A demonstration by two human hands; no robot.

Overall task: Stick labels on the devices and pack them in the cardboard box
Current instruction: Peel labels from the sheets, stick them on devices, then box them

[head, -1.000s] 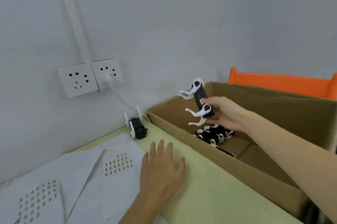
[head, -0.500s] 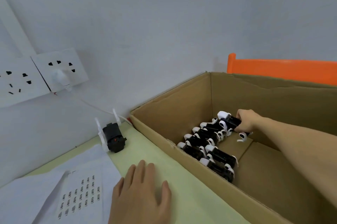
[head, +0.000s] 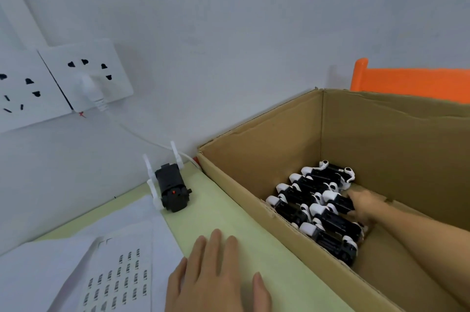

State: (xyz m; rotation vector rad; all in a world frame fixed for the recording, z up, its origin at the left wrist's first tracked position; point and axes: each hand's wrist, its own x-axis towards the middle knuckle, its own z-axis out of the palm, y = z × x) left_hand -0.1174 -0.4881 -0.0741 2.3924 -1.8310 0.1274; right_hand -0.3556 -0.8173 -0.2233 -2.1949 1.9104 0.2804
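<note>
The packing step is in hand: the right hand (head: 366, 206) reaches down into the cardboard box (head: 254, 159) and rests its fingers against one device (head: 337, 201) in the cluster of black-and-white devices (head: 315, 207) lying along the box's near-left wall. Whether the fingers pinch that device or only press it into line I cannot tell; the fingertips are partly hidden behind it. The left hand (head: 216, 276) lies flat on the worktop (head: 216, 210), fingers spread and holding nothing, just beside the label sheet (head: 119, 276).

One more device (head: 173, 191) stands on the worktop near the box's far-left corner, wired to the wall socket (head: 86, 77) and showing a red light. The next move likely calls for lifting the right hand clear of the box, then peeling a label and fetching that device, which would need unplugging first.

For room: the box walls stand high around the forearm, so the way out is straight up. The box floor to the right of the cluster is bare, leaving space for more
</note>
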